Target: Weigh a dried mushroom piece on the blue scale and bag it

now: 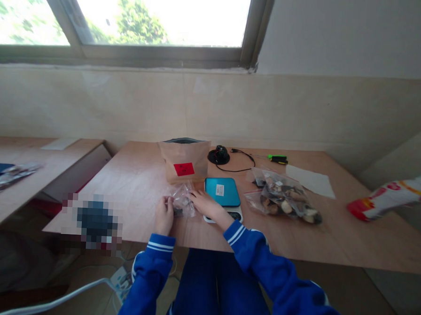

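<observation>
Blue sleeves [281,279] with white-striped cuffs reach over the wooden surface [124,183]. The left hand [164,215] has its grip pinching the left edge of a small clear bag [183,199]; the right hand [204,203] touches the bag's other side, though whether that grip is closed I cannot tell. The bag sits just in front of a brown pouch [196,157], left of a blue-topped scale [230,192]. Filled plastic bags [282,196] lie farther right.
</observation>
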The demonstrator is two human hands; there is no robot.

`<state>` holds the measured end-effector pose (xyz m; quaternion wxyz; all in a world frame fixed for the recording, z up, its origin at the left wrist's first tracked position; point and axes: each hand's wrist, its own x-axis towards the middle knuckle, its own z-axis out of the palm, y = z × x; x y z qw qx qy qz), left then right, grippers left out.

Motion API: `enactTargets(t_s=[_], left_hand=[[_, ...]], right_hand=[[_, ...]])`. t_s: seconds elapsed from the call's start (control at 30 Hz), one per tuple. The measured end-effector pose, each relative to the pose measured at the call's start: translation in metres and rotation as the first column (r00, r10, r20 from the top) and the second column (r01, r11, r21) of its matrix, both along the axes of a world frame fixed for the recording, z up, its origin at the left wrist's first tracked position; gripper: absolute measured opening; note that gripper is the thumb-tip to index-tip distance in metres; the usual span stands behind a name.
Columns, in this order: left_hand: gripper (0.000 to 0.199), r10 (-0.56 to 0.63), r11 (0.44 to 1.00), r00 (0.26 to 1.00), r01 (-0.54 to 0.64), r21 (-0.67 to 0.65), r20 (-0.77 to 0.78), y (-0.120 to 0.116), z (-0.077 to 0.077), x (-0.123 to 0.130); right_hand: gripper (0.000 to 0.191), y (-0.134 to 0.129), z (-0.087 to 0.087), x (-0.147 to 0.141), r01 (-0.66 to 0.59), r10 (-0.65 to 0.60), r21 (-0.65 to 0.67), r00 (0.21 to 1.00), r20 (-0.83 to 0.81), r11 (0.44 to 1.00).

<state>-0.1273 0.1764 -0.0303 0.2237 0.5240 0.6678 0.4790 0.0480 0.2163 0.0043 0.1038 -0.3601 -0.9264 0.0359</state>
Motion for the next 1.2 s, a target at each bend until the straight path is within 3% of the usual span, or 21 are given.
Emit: enactTargets(t_s=[0.2, 0.3, 0.4, 0.53, 0.6, 0.7, 0.77, 0.83, 0.9, 0.97, 1.07, 1.2], left_hand=[[0.023, 0.097, 0.995, 0.995, -0.097, -0.012, 0.015, -0.003, 0.004, -0.002], [0.022, 0.121, 0.992, 0.992, -0.120, -0.038, 0.032, -0.004, 0.011, -0.008], [0.019, 0.163, 0.981, 0.987, -0.161, -0.105, 0.010, -0.003, 0.017, -0.019], [0.013, 0.219, 0.957, 0.976, -0.219, -0.192, -0.023, 0.007, 0.027, -0.031], [0.020, 0.279, 0.941, 0.958, -0.286, -0.181, -0.063, 0.014, 0.037, -0.030], [0.033, 0.368, 0.929, 0.913, -0.369, 0.025, -0.176, 0.024, 0.066, -0.015], [0.037, 0.290, 0.931, 0.934, -0.225, 0.287, -0.208, 0.030, 0.091, 0.001], [0.039, 0.208, 0.875, 0.936, -0.048, 0.482, -0.284, 0.038, 0.117, 0.018], [0.044, 0.120, 0.832, 0.906, 0.131, 0.539, -0.406, 0.047, 0.138, 0.032], [0.048, 0.058, 0.820, 0.869, 0.238, 0.520, -0.491, 0.056, 0.150, 0.042], [0.038, -0.013, 0.827, 0.838, 0.316, 0.466, -0.545, 0.065, 0.153, 0.046], [0.020, -0.065, 0.795, 0.881, 0.330, 0.509, -0.469, 0.063, 0.141, 0.043]], right_hand=[[0.022, -0.005, 0.000, -0.005, -0.025, 0.015, 0.142, 0.997, 0.070, 0.990], [0.025, -0.008, 0.008, -0.006, -0.018, 0.018, 0.087, 1.000, 0.003, 0.996], [0.033, -0.008, 0.020, -0.001, -0.033, 0.030, -0.012, 0.980, -0.196, 0.999], [0.029, 0.000, 0.038, 0.014, -0.080, -0.029, -0.163, 0.818, -0.575, 0.983], [0.026, 0.005, 0.045, 0.022, -0.086, -0.101, -0.235, 0.723, -0.683, 0.968], [0.022, 0.012, 0.052, 0.033, -0.091, -0.218, -0.330, 0.585, -0.781, 0.940], [0.020, 0.016, 0.061, 0.038, -0.124, -0.292, -0.385, 0.456, -0.841, 0.915], [0.022, 0.020, 0.076, 0.040, -0.215, -0.342, -0.417, 0.313, -0.886, 0.883], [0.025, 0.025, 0.099, 0.039, -0.338, -0.357, -0.402, 0.189, -0.915, 0.851], [0.027, 0.032, 0.126, 0.035, -0.434, -0.339, -0.358, 0.125, -0.933, 0.827], [0.026, 0.043, 0.161, 0.025, -0.490, -0.269, -0.312, 0.158, -0.950, 0.814], [0.024, 0.055, 0.182, 0.012, -0.545, -0.120, -0.335, 0.391, -0.913, 0.769]])
